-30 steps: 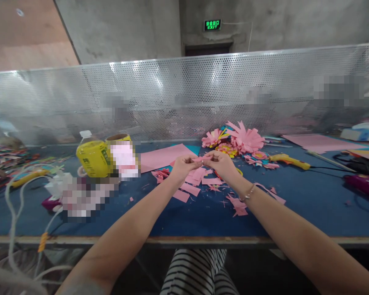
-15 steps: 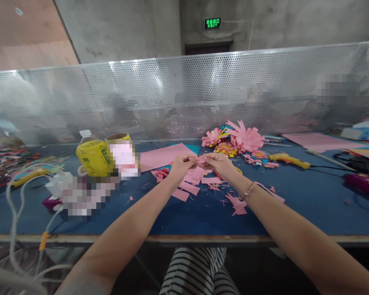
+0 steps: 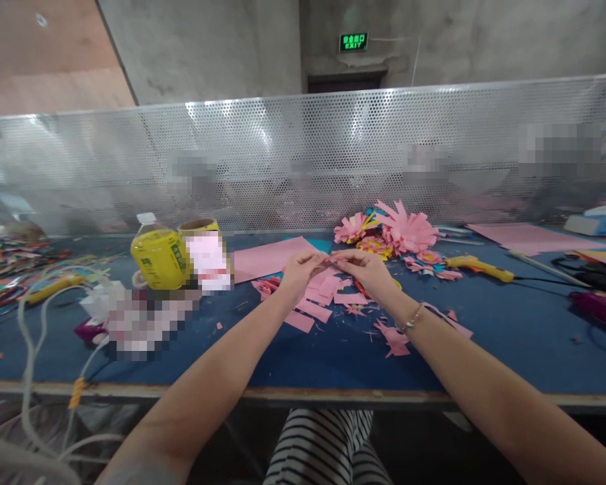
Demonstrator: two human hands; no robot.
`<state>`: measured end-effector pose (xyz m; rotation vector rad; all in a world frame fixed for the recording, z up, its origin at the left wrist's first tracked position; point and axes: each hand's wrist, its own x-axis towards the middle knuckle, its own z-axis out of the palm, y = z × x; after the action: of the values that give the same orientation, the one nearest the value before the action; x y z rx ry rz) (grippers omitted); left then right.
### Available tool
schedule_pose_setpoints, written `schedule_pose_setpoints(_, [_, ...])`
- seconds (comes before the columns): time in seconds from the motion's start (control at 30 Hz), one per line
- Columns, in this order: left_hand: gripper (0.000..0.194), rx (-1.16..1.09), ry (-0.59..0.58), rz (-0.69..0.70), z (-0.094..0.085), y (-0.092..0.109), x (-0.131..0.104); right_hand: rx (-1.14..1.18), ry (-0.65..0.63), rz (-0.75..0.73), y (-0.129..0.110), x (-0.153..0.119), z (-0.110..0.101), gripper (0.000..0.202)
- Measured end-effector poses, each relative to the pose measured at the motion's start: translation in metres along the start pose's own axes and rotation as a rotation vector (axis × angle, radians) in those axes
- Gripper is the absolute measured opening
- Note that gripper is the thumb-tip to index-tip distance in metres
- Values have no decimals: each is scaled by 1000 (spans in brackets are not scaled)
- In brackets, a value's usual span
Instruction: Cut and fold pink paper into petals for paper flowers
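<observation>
My left hand (image 3: pixel 301 271) and my right hand (image 3: pixel 362 268) meet above the middle of the blue table, fingertips pinched together on a small piece of pink paper (image 3: pixel 329 261). The piece is mostly hidden by the fingers. Under and just in front of the hands lie pink paper strips (image 3: pixel 317 308) and small scraps. A jagged pink offcut (image 3: pixel 394 337) rests below my right wrist. Behind my right hand sits a cluster of paper flowers (image 3: pixel 407 229) in pink, yellow and blue.
A yellow-labelled bottle (image 3: pixel 157 259) and a tape roll (image 3: pixel 199 228) stand left. Yellow glue guns (image 3: pixel 479 267) lie at both sides, with cables. Pink sheets (image 3: pixel 270 258) lie behind the hands. A perforated metal screen (image 3: pixel 283 162) borders the table's back.
The camera view has shifted slightly. Both hands remain together, and less of the pink piece shows between the fingertips than before.
</observation>
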<state>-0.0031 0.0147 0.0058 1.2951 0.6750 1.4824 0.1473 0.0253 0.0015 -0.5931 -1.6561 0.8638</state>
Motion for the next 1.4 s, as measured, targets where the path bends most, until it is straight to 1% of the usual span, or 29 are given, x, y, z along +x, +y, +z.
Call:
schedule_pose_setpoints(0.07, [19,19,-6,8,-1,-1,0,-84,6,-43,-1,0,0,15])
schedule_pose_setpoints(0.13, [25,128,27,20,-2,-2,1,-153,29,-54,-1,0,1,13])
schedule_pose_setpoints(0.2, [33,228,70,36,-3,-5,2,-156,60,-27,-1,0,2,14])
schedule_pose_setpoints(0.27, [36,269,83,53,-4,-7,3,-111,87,16,0,1,3,20])
schedule_pose_setpoints(0.33, [35,259,58,52,-4,-8,2,-81,89,54,1,1,4,23])
schedule_pose_setpoints(0.43, [34,200,25,17,-3,-6,1,-93,58,100,0,1,5,18])
schedule_pose_setpoints(0.57, [31,172,41,-44,-1,-3,-1,-119,64,160,-3,0,6,16])
schedule_pose_setpoints(0.63, [28,250,17,-29,0,-2,-2,-126,57,187,-5,-1,7,15])
schedule_pose_setpoints(0.77, [22,464,-94,23,-2,0,0,-127,3,202,-4,-2,9,15])
schedule_pose_setpoints(0.83, [19,547,-112,31,-8,5,4,-117,-5,183,-1,-2,9,15])
schedule_pose_setpoints(0.9, [17,617,-69,54,-17,13,9,-131,8,150,2,-1,8,14])
schedule_pose_setpoints(0.93, [15,655,-30,86,-22,18,12,-161,21,136,3,0,6,13])
schedule_pose_setpoints(1.0, [11,817,64,157,-35,28,18,-302,27,112,3,1,2,10])
schedule_pose_setpoints(1.07, [8,1040,172,207,-47,36,22,-537,-23,86,3,1,-3,9])
schedule_pose_setpoints(1.1, [7,1108,190,207,-52,38,24,-663,-69,73,3,1,-5,10])
schedule_pose_setpoints(1.13, [8,1145,172,185,-57,39,26,-777,-120,61,3,1,-7,11])
schedule_pose_setpoints(1.17, [8,1175,120,146,-60,40,27,-868,-165,54,4,1,-9,13])
schedule_pose_setpoints(1.23, [10,1233,98,91,-67,39,29,-982,-232,57,8,1,-11,17])
schedule_pose_setpoints(1.33, [11,1300,113,73,-73,37,30,-1060,-268,74,14,1,-14,19])
schedule_pose_setpoints(1.4, [13,1324,142,79,-75,39,31,-1083,-250,82,17,2,-18,19])
